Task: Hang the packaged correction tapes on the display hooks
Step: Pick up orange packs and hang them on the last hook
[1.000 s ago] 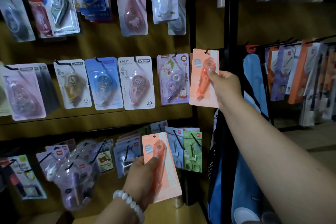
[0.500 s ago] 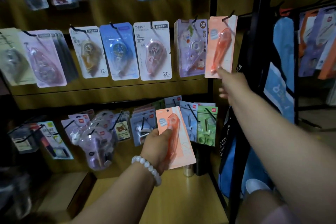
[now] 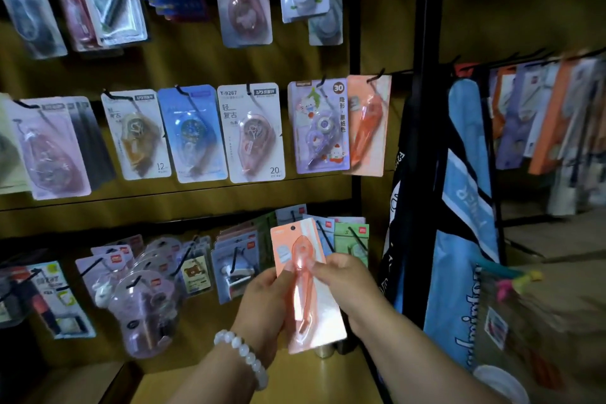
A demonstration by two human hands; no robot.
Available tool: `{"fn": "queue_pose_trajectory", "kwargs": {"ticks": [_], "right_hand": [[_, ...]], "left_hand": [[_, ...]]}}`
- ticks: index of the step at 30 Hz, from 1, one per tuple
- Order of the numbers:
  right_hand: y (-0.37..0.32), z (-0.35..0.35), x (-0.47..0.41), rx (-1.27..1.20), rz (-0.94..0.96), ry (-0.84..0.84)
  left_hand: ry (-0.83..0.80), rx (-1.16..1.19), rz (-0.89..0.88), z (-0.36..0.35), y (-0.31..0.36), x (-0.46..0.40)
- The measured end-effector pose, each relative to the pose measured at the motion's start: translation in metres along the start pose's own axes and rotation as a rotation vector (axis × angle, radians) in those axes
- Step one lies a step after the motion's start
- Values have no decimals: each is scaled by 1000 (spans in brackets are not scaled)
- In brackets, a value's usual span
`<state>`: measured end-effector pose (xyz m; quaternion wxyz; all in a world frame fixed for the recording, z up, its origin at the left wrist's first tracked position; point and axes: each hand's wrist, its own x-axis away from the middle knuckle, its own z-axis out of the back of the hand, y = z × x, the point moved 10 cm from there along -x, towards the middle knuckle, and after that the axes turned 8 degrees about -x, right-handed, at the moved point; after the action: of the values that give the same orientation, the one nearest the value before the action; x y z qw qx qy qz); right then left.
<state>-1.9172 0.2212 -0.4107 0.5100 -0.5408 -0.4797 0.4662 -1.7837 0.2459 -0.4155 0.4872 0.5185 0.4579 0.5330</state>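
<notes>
An orange packaged correction tape (image 3: 306, 285) is low in the centre, held upright between both hands. My left hand (image 3: 262, 305), with a white bead bracelet on the wrist, grips its left edge, thumb on the front. My right hand (image 3: 347, 289) pinches its right side, thumb on the clear blister. A second orange correction tape pack (image 3: 369, 128) hangs on a black display hook (image 3: 377, 75) at the right end of the middle row, beside a purple pack (image 3: 318, 128).
Rows of other carded correction tapes hang on hooks across the wooden display wall (image 3: 196, 200). A black upright post (image 3: 426, 75) stands right of the hanging orange pack, with a blue bag (image 3: 465, 207) beside it. A wooden shelf (image 3: 229, 380) lies below my hands.
My right hand let go of the orange pack on the hook and came down to the pack in my left hand. Both hands now hold that pack.
</notes>
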Motion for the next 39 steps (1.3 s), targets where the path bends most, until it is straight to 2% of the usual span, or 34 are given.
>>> {"fn": "queue_pose_trajectory", "kwargs": {"ticks": [5,11,16,24,29,33,39], "right_hand": [[-37,30,0,-3,89,57],[-142,83,4,-211,362,183],[-211,108,6,-211,491,262],[-221,107,-14,-162,436,275],[-214,113,-27,-137,399,341],[-217,117,-46,-25,371,455],[-218,118,-65,177,326,532]], "left_hand": [[61,-199,-45,11,-1,-7],[149,-592,-108,47,-5,-12],[141,-707,-99,58,-13,-22],[169,-695,-120,52,-12,-23],[155,-697,-155,50,-14,-26],[150,-704,-159,49,-18,-27],[143,-711,-178,46,-16,-26]]}}
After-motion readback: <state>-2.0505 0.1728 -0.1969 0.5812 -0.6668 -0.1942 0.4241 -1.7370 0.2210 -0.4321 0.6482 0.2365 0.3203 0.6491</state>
